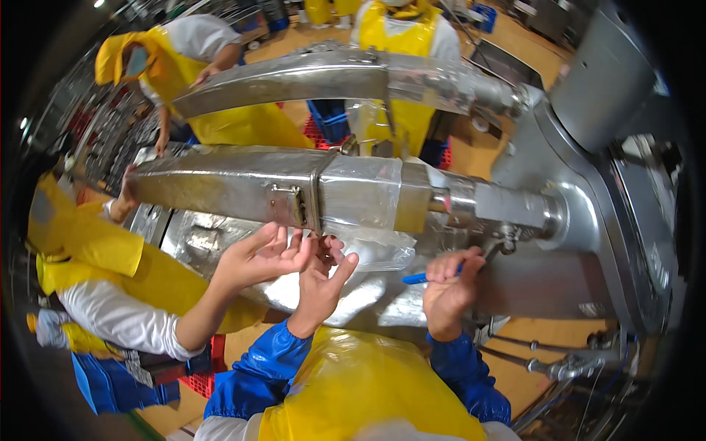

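The left hand [321,275] is open, fingers spread upward, touching the loose edge of a clear plastic bag [365,198] sleeved over a long steel filling horn [228,184]. The right hand [450,283] is closed around a blue handle [415,278] beneath the machine's nozzle fitting [507,209]. A co-worker's open hand [261,253] reaches in just beside the left.

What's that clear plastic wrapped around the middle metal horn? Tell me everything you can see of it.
The clear plastic bag is a thin, glossy, see-through film sleeved over the round end of the long steel horn, near a latch. It sits wrinkled, with its loose lower edge hanging crumpled under the horn. The person's left hand reaches up to that hanging edge, and a co-worker's hand comes in beside it. The person's right hand, further right, holds a blue-handled tool and does not touch the plastic.
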Tool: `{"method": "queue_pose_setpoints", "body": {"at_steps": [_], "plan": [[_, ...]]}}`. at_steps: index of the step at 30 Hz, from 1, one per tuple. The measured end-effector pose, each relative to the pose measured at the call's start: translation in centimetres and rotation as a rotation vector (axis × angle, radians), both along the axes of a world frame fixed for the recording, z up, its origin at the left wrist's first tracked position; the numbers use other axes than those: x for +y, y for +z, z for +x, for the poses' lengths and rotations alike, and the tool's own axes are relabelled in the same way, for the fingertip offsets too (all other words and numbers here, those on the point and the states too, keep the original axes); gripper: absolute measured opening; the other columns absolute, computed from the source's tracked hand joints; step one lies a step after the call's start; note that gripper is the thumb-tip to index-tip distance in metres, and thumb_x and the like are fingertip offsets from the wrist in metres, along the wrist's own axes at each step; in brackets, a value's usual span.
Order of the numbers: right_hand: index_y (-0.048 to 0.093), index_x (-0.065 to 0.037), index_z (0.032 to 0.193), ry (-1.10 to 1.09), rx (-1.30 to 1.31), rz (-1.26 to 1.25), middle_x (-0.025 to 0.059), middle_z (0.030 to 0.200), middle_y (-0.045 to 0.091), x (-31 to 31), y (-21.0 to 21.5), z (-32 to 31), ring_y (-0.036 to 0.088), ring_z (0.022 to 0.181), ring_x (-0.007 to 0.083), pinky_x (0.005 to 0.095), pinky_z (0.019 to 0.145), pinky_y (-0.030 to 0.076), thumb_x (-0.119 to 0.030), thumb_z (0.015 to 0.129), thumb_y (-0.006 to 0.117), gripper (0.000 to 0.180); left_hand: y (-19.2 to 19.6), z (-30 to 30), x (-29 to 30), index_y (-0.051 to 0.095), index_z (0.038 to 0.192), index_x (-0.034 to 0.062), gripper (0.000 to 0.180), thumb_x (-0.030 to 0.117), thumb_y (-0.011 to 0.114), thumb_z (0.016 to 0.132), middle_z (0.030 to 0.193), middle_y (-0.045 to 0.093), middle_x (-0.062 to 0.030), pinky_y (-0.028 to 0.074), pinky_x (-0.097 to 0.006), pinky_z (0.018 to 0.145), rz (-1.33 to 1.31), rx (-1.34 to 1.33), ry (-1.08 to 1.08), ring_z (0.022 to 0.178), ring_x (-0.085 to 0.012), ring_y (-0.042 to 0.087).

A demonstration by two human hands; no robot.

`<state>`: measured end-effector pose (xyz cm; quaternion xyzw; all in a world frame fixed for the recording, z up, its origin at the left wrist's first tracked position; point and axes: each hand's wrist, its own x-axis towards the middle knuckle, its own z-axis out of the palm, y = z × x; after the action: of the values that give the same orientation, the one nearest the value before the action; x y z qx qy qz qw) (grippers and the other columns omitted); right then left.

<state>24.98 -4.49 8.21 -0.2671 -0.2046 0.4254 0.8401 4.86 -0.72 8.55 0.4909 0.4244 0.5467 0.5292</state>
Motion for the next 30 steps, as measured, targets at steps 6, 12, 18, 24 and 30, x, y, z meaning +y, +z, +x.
{"method": "queue_pose_setpoints", "body": {"at_steps": [6, 12, 18, 24, 30], "plan": [[0.054, -0.017, 0.103, -0.021, -0.008, 0.026, -0.0039, 0.069, 0.041, 0.2, 0.7, -0.4, 0.039, 0.060, 0.0088, 0.0263, 0.058, 0.037, -0.048, 0.104, 0.060, 0.031, -1.9, -1.5, -0.8, 0.033, 0.156, -0.0016, 0.075, 0.005, 0.074, 0.094, 0.110, 0.049, 0.0001, 0.043, -0.022, 0.084, -0.117, -0.189, -0.008, 0.090, -0.0063, 0.046], [0.050, -0.014, 0.100, -0.095, -0.050, 0.039, -0.0044, 0.070, 0.038, 0.7, 2.4, -1.7, 0.039, 0.062, 0.0071, 0.0240, 0.059, 0.037, -0.045, 0.106, 0.060, 0.032, -3.5, -1.5, -3.0, 0.036, 0.157, 0.0002, 0.072, 0.009, 0.074, 0.096, 0.109, 0.049, 0.0028, 0.044, -0.022, 0.087, -0.127, -0.045, -0.117, 0.092, -0.0045, 0.048], [0.049, -0.014, 0.105, -0.181, -0.026, -0.008, -0.0035, 0.069, 0.037, 1.4, 3.0, -2.6, 0.034, 0.057, 0.0081, 0.0260, 0.054, 0.033, -0.046, 0.110, 0.050, 0.033, -3.2, -2.4, -3.6, 0.041, 0.155, 0.0016, 0.068, 0.014, 0.075, 0.097, 0.107, 0.049, 0.0040, 0.043, -0.024, 0.088, -0.117, 0.013, -0.106, 0.092, -0.0051, 0.047], [0.050, -0.011, 0.112, 0.004, -0.106, -0.022, -0.0035, 0.068, 0.037, -0.6, -1.0, 1.5, 0.036, 0.054, 0.0081, 0.0252, 0.050, 0.031, -0.040, 0.110, 0.052, 0.030, -2.7, -2.5, -4.0, 0.044, 0.153, 0.0038, 0.066, 0.018, 0.075, 0.097, 0.106, 0.048, 0.0032, 0.042, -0.024, 0.089, -0.115, 0.037, -0.170, 0.092, -0.0059, 0.046], [0.048, -0.004, 0.125, -0.121, -1.143, -0.561, -0.0016, 0.065, 0.047, -4.0, -0.5, 11.0, 0.043, 0.050, 0.0052, 0.0250, 0.046, 0.031, -0.018, 0.105, 0.056, 0.026, -1.9, -3.1, -3.0, 0.046, 0.151, 0.0033, 0.062, 0.017, 0.075, 0.097, 0.103, 0.047, 0.0037, 0.042, -0.023, 0.084, -0.038, 0.081, -0.144, 0.089, -0.0058, 0.045]]}}
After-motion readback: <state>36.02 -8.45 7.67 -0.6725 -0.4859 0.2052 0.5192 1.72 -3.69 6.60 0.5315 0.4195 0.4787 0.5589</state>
